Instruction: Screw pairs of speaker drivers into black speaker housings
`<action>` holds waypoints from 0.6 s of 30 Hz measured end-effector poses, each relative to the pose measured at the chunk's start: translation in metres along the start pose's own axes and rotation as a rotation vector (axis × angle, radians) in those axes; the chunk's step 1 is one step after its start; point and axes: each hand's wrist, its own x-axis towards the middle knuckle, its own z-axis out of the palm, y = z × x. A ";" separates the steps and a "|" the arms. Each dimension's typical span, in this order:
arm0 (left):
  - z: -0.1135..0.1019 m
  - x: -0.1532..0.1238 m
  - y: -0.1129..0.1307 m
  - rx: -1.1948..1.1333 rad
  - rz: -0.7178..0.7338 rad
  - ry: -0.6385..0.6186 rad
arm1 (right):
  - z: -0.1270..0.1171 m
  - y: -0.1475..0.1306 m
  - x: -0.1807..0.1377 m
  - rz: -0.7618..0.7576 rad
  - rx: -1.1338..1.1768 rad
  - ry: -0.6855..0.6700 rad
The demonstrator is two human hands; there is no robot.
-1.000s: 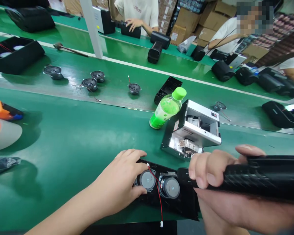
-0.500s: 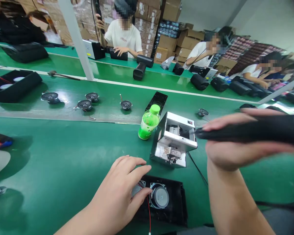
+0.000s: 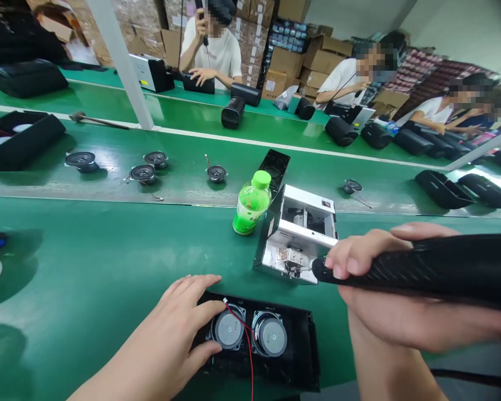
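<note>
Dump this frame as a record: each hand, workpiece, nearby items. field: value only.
left hand: open, fingers spread at the left end of a black rectangular plastic panel
right hand: gripping a black cylindrical handheld tool
tool nose: at the front of a silver-and-black metal box-shaped machine; contact unclear
on panel: two round speakers, grey metal backs up; thin red wire running down between them
beside machine: upright clear plastic bottle, green cap
beyond: five loose round black speakers on the green surface

Green bench (image 3: 87,250), near; white post (image 3: 122,67), far left; cardboard cartons (image 3: 289,61), stacked beyond; pale wall (image 3: 480,33), far right, above.
</note>
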 end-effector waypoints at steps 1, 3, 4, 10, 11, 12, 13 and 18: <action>0.002 0.001 0.001 -0.001 -0.005 -0.010 | 0.005 0.003 0.002 -0.004 -0.007 0.026; 0.004 0.003 0.003 -0.011 -0.015 -0.033 | 0.012 0.007 0.002 0.004 0.001 -0.003; 0.005 0.004 0.004 -0.019 -0.019 -0.044 | 0.013 0.008 0.001 0.012 0.004 -0.042; 0.002 0.006 0.008 -0.050 -0.060 -0.096 | 0.007 0.019 -0.004 0.065 0.023 -0.076; 0.001 0.006 0.008 -0.048 -0.065 -0.106 | 0.004 0.023 -0.003 0.051 0.024 -0.075; 0.001 0.006 0.008 -0.045 -0.070 -0.113 | 0.001 0.027 -0.002 0.040 0.021 -0.088; 0.001 0.006 0.008 -0.042 -0.076 -0.122 | -0.002 0.031 -0.001 0.035 0.016 -0.102; -0.003 0.011 0.013 -0.039 -0.112 -0.198 | -0.012 0.027 -0.014 0.115 0.056 -0.183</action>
